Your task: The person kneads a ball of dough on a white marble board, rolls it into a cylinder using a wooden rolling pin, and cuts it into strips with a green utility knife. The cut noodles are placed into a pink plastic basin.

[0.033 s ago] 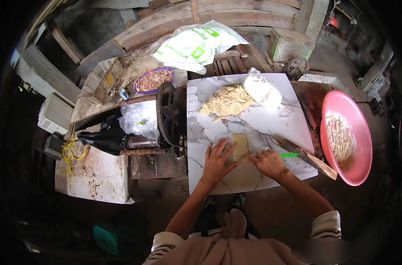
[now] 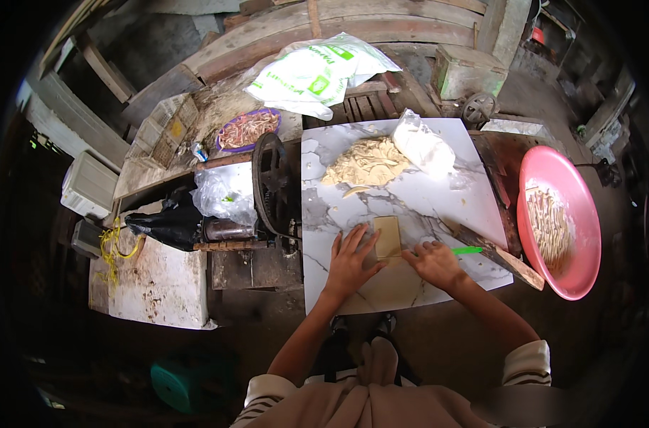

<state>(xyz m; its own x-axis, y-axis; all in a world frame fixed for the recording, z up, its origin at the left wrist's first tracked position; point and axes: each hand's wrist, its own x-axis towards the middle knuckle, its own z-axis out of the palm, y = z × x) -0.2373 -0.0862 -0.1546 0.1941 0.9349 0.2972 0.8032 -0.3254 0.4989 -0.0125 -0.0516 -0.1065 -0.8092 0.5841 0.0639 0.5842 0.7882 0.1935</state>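
A flat, rectangular sheet of pale dough [image 2: 388, 237] lies on the marble-patterned board between my hands. My left hand [image 2: 351, 260] rests with fingers spread along the dough's left side, its thumb near the lower corner. My right hand [image 2: 435, 264] is closed at the lower right corner of the sheet. From its far side sticks out the green handle [image 2: 468, 250] of a slim tool; the rest of the tool is hidden under the fingers. Farther back on the board sit a heap of dough [image 2: 367, 162] and a clear plastic bag of white powder [image 2: 425, 148].
A pink basin [image 2: 588, 242] holding cut dough strips stands at the right, beside a wooden plank [image 2: 502, 257]. To the left are a black machine wheel [image 2: 271, 178] and a purple-rimmed tray [image 2: 221, 141] of strips. A white and green sack [image 2: 317, 75] lies behind.
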